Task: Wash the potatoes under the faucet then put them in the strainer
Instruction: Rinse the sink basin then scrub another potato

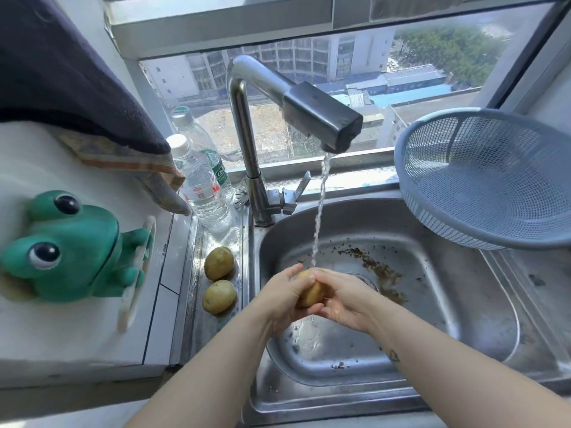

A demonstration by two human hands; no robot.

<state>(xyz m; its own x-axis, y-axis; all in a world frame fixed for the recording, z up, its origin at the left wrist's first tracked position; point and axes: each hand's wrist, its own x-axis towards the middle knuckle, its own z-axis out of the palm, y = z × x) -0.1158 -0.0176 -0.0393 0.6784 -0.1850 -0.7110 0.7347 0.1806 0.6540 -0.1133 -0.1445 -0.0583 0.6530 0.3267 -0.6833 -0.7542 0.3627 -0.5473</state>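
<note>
A yellow-brown potato (pixel 310 291) is held over the steel sink (pixel 438 251), right under the running stream from the faucet (pixel 321 114). My left hand (pixel 279 299) cups it from the left and my right hand (pixel 341 299) wraps it from the right, so most of it is hidden. Two more potatoes lie on the steel ledge left of the sink, one (pixel 218 262) farther back and one (pixel 219 296) nearer. The blue-grey plastic strainer (pixel 488 177) rests tilted at the sink's back right corner, with nothing in it.
Dirt bits ring the sink drain (pixel 369 281). Two clear water bottles (pixel 200 186) stand by the faucet base. A green frog figure (pixel 71 248) sits on the white counter at left, under a dark hanging cloth (pixel 71 81). A window runs behind the faucet.
</note>
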